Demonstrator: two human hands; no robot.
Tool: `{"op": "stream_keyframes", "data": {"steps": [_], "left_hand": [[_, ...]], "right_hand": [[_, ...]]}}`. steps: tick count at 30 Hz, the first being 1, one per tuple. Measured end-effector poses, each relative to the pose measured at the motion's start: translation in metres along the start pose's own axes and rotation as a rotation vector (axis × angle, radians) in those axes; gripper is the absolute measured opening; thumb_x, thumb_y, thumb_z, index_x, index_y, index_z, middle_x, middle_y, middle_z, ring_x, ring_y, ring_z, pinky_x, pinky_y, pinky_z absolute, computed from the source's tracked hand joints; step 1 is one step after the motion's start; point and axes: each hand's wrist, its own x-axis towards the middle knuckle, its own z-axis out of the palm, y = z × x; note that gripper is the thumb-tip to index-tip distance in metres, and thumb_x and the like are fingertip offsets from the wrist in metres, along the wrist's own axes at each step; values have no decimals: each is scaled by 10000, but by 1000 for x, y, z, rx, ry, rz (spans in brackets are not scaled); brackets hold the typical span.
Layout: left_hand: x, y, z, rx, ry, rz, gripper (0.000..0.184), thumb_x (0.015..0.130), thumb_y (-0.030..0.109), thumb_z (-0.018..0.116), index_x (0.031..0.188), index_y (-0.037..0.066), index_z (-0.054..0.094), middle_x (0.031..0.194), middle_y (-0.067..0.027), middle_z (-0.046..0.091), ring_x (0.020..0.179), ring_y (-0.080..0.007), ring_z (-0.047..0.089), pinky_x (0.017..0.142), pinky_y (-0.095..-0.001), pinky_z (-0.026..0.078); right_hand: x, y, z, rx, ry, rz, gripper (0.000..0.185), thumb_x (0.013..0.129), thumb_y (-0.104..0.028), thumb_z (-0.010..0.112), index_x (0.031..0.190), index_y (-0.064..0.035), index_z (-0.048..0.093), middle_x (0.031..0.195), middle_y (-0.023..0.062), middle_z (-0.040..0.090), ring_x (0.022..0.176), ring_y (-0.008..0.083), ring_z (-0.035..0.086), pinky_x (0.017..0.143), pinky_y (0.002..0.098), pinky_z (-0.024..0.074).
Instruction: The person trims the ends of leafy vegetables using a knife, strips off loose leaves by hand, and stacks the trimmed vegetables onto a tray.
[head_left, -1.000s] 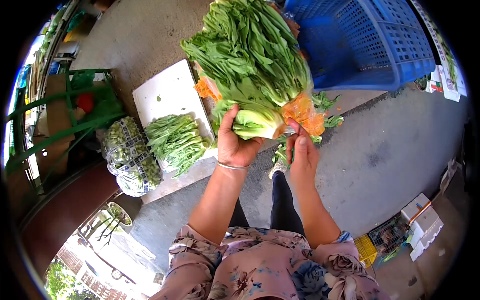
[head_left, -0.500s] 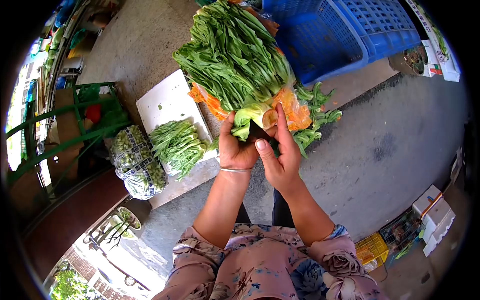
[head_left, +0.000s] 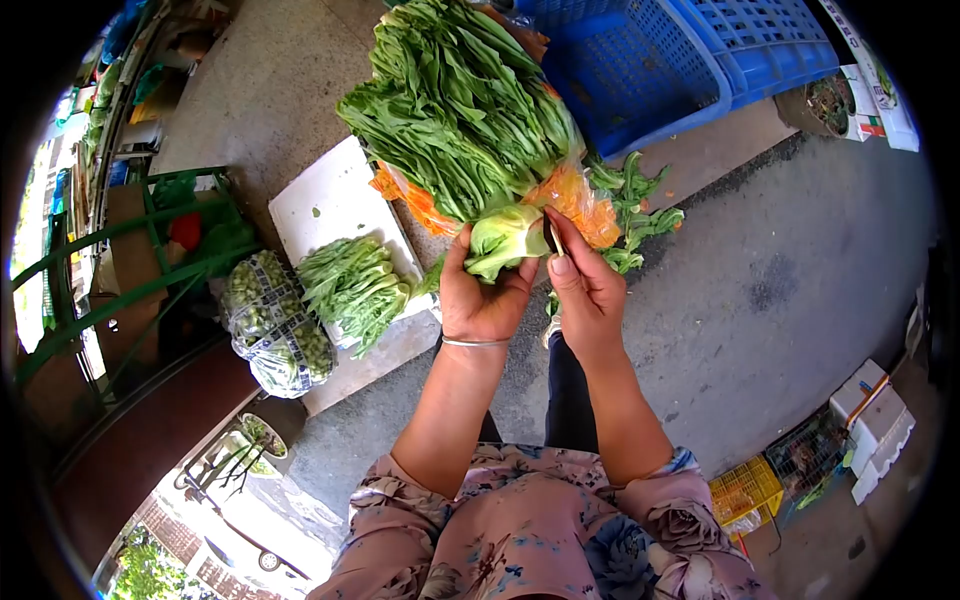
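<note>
My left hand [head_left: 484,298] is wrapped around a pale green head of leafy lettuce [head_left: 503,240] near its stem end. In my right hand [head_left: 592,295] is a small dark-bladed knife [head_left: 549,236], held upright against the stem's cut end. Most of the knife is hidden by the fingers, with the thumb close to the blade. Just beyond both hands lies a large pile of long-leaved lettuce [head_left: 460,110] on orange plastic bags [head_left: 575,205]. Loose trimmed leaves [head_left: 630,190] are scattered right of the pile.
On the left, a white foam board [head_left: 335,190] bears a smaller bunch of greens [head_left: 355,285]. Beside it sits a bag of small green vegetables [head_left: 275,320]. Blue plastic crates [head_left: 640,80] stand at the back right, a yellow crate [head_left: 745,495] at the lower right.
My right hand has drawn back to the right and tilted, bringing the blade from beneath the lettuce to its stem end. My left hand keeps its grip on the lettuce.
</note>
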Motion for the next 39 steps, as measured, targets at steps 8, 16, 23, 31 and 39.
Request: {"op": "stream_keyframes", "data": {"steps": [8, 16, 23, 31, 39], "left_hand": [[7, 13, -16, 23, -86, 82, 375, 884, 282, 445, 1141, 10, 469, 1137, -145, 524, 1085, -296, 477, 976, -422, 351], [1, 20, -19, -2, -90, 160, 349, 868, 263, 480, 1106, 8, 485, 1115, -127, 544, 1059, -284, 502, 955, -441, 372], [12, 29, -49, 97, -240, 172, 287, 807, 249, 564, 1008, 45, 549, 1005, -82, 600, 956, -230, 555, 902, -384, 417], [-9, 88, -61, 2, -295, 132, 400, 751, 187, 640, 1102, 68, 492, 1048, -56, 567, 983, -216, 548, 896, -373, 430], [50, 236, -229, 125, 43, 578, 323, 781, 162, 587, 1073, 44, 513, 1027, -70, 566, 964, -213, 535, 878, -368, 431]], "right_hand": [[-10, 2, 20, -23, -41, 32, 469, 894, -123, 476, 1304, 44, 322, 1125, 135, 540, 1010, 148, 509, 881, 250, 378], [-25, 19, 25, 98, 92, 174, 393, 907, -138, 464, 1259, 31, 411, 919, 22, 550, 767, 53, 481, 655, 168, 376], [-35, 34, 24, 415, 222, 456, 145, 900, -220, 477, 940, -82, 491, 639, -48, 390, 504, 29, 346, 400, 162, 249], [-100, 150, -71, 159, 887, 1024, 151, 887, -303, 485, 883, -152, 481, 592, -51, 311, 476, 62, 287, 397, 215, 244], [-108, 162, -35, -310, 363, 1144, 201, 823, -277, 605, 916, -111, 538, 590, -61, 341, 431, 36, 275, 354, 197, 227]]}}
